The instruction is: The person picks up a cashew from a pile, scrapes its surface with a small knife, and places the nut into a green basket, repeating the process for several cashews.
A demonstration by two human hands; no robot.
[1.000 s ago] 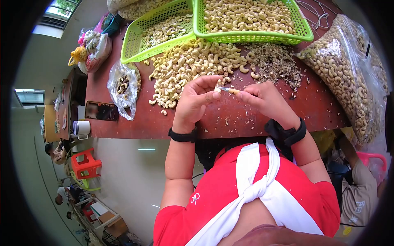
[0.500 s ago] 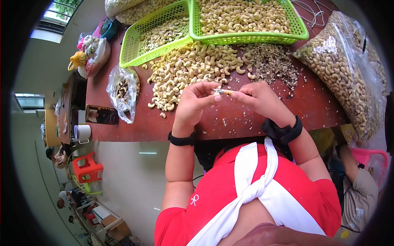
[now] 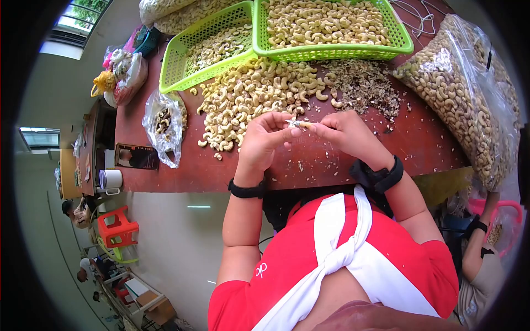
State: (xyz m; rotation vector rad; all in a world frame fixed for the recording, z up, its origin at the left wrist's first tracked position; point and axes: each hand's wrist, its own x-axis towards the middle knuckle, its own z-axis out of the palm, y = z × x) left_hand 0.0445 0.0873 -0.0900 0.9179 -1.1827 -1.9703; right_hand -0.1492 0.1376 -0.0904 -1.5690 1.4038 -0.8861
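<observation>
- A bare strip of table (image 3: 331, 168) runs along the near edge, at centre frame; only crumbs lie on it.
- The left hand (image 3: 262, 140) and right hand (image 3: 345, 132), joined over a cashew (image 3: 291, 121) and a small knife (image 3: 303, 124), fill the centre.
- Just above them, the loose cashew pile (image 3: 248, 96) and shell scraps (image 3: 367, 85) cover the table.
- Green baskets (image 3: 331, 51) close off the top.
- A big clear bag (image 3: 469, 94) walls off the right.
- At left stand a small plastic bag (image 3: 163, 118), a phone (image 3: 135, 156) and a cup (image 3: 110, 178); a narrow bare gap lies between the small bag and the pile.

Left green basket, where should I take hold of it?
Probably take the basket by its flared rim, a grip on each short end, from the sides: it is long, filled with cashews, and a loose pile crowds its near long edge.
</observation>
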